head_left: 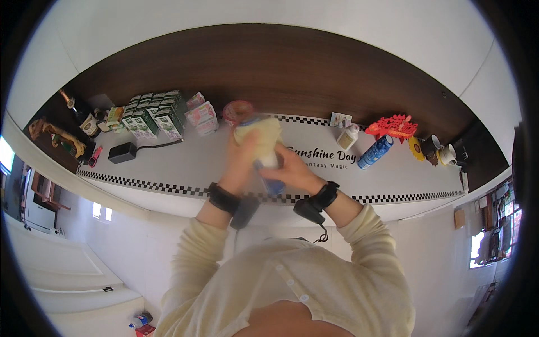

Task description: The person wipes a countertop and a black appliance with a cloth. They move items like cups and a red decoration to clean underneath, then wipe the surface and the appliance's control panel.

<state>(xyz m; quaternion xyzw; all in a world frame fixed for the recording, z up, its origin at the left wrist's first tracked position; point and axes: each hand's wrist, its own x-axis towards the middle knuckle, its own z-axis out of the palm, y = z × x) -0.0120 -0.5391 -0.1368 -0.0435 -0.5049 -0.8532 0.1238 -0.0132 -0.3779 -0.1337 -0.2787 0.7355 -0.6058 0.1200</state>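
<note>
A pale yellow cloth (265, 132) is bunched under my left hand (242, 158), which is blurred by motion. It wraps the upper part of a blue-and-white container (273, 183), perhaps a bottle or can. Lower down, the fingers of my right hand (294, 168) close around that container. Both hands are above the white counter mat (198, 160) with a checkered border. Behind my left hand, near the back wall, sits a round pink-lidded tub (237, 110). Cloth and fingers hide much of the container.
Green-and-white drink cartons (153, 113), pink packs (202, 118), a dark bottle (84, 116) and a black power adapter (122, 152) stand left. To the right are a white bottle (348, 138), a blue can (375, 152), a red ornament (391, 126) and cups (447, 155).
</note>
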